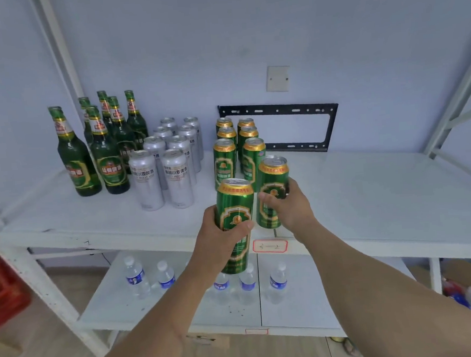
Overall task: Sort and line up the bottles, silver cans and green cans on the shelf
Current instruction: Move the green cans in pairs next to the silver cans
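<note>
My left hand (218, 235) and right hand (286, 205) each grip a tall green-and-gold aluminium can (236, 220) (274, 186), apparently to extend the two green rows (237, 147).

5 clear plastic water bottles with blue labels (137, 278) stand on the lower white shelf board (293, 299); a red plastic crate (2, 292) sits left.
</note>
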